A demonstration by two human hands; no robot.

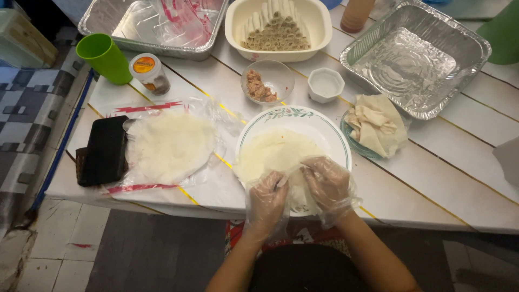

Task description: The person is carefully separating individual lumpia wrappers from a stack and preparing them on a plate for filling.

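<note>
Both my hands wear clear plastic gloves and work over a white plate with a green rim (319, 121). A thin pale round wrapper (270, 154) lies on the plate. My left hand (266, 201) and my right hand (328, 184) pinch the wrapper's near edge and fold it up between their fingertips. A small glass bowl of minced meat filling (261, 86) stands just beyond the plate. A stack of round wrappers (170, 145) rests on a plastic bag to the left.
A white dish of rolled wrappers (277, 27), two foil trays (416, 59) (154, 24), a small white cup (325, 84), torn wrapper scraps on a plate (376, 125), a green cup (104, 58), a spice jar (150, 73) and a dark case (105, 148) crowd the white table.
</note>
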